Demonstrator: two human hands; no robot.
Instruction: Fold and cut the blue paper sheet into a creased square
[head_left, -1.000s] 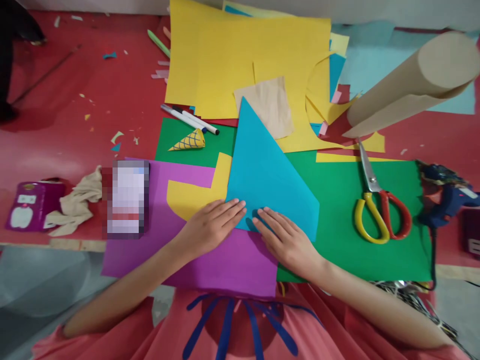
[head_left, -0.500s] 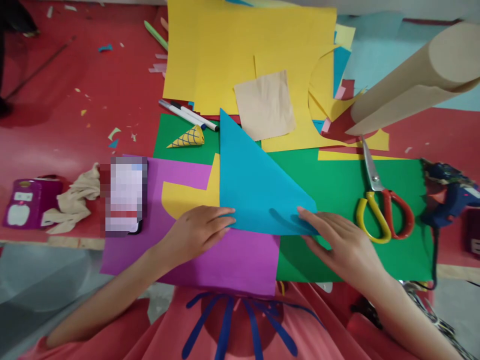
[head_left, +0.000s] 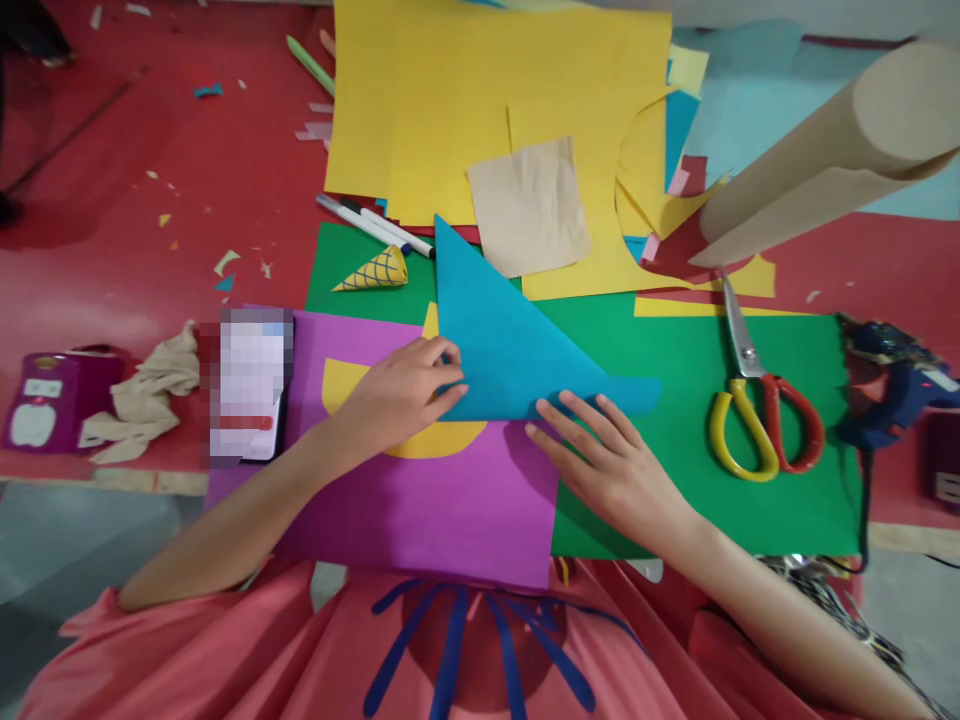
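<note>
A blue folded paper triangle [head_left: 501, 335] lies on top of a purple sheet [head_left: 420, 500] and a green sheet [head_left: 720, 400]. My left hand [head_left: 401, 390] pinches the triangle's lower left corner between thumb and fingers. My right hand [head_left: 607, 465] lies flat with its fingers spread, the fingertips pressing on the triangle's lower edge. A yellow cut shape [head_left: 352, 385] pokes out from under the triangle and my left hand.
Scissors [head_left: 754, 400] with a yellow and a red handle lie on the green sheet to the right, beside a blue glue gun [head_left: 892, 385]. A brown paper roll [head_left: 825, 160] leans in at upper right. Yellow sheets [head_left: 465, 100], markers [head_left: 375, 228], a paper cone [head_left: 375, 272], a phone [head_left: 251, 385] and a cloth [head_left: 142, 395] are around.
The blue triangle has been turned and shifted left and upward. My left hand went from resting at its corner to pinching it. My right hand slid back left along the lower edge.
</note>
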